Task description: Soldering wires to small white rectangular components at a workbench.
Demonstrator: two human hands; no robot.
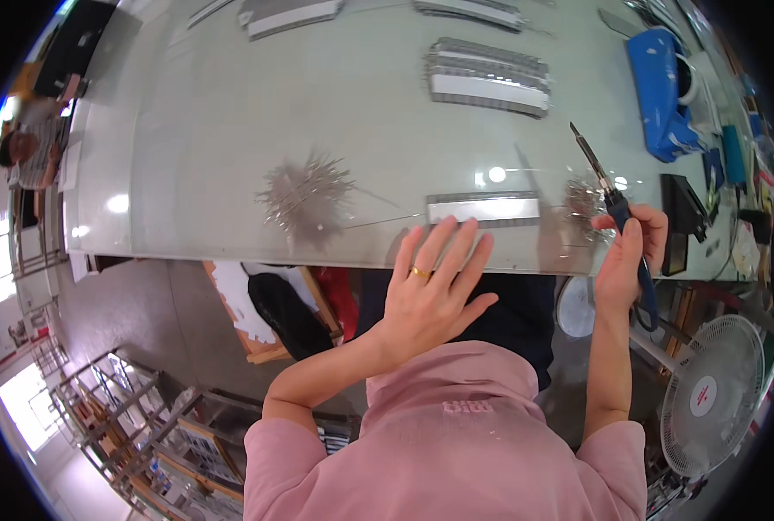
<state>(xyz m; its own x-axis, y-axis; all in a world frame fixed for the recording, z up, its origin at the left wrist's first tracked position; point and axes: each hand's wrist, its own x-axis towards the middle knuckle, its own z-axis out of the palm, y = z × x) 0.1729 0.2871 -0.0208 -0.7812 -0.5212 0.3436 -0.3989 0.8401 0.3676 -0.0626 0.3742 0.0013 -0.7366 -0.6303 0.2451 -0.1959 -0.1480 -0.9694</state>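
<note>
Left hand (pixel 430 291) lying flat, fingers spread, at table (pixel 231 130) edge, just below strip (pixel 483 209). Right hand (pixel 628 252) gripping tool (pixel 613 204), tip pointing 11 o'clock. Likely positioning step; next calls for steady strip.

On the surface (pixel 231 130), the pin pile (pixel 307 193) lies left of the strip (pixel 483 209), with the stacked strips (pixel 489 76) behind it.
</note>
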